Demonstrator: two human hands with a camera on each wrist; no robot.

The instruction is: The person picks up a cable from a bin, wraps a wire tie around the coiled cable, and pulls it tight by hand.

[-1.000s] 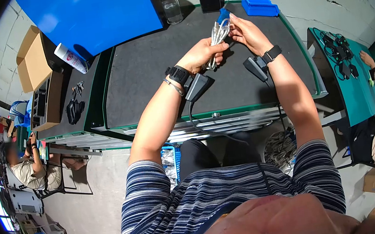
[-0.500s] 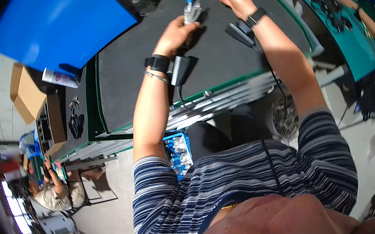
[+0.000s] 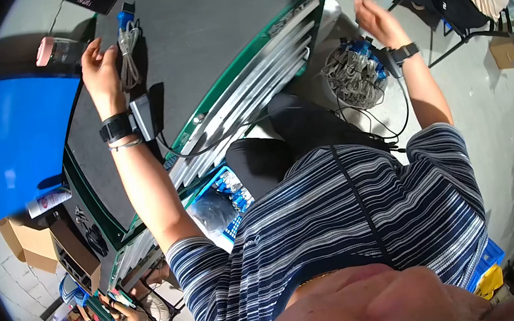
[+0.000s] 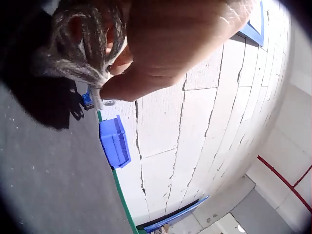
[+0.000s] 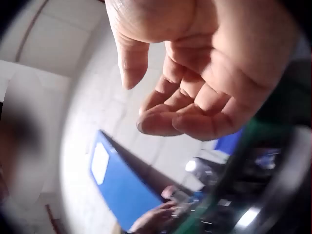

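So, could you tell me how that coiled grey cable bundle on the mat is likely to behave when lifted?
The cable bundle looks tied into loops, so it would probably lift as one piece but sag. Its blue connector end may dangle. It seems light: the left hand touches it with only its fingertips.

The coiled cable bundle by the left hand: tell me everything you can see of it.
The cable bundle is a grey-white cable coiled into long loops, glossy like plastic sheathing, with a blue connector at its far end. It lies on the dark mat of the workbench, lengthwise away from the person. The left hand is right beside it; the left wrist view shows fingers curled against the loops, so it seems to grip them. A tie is not clearly visible.
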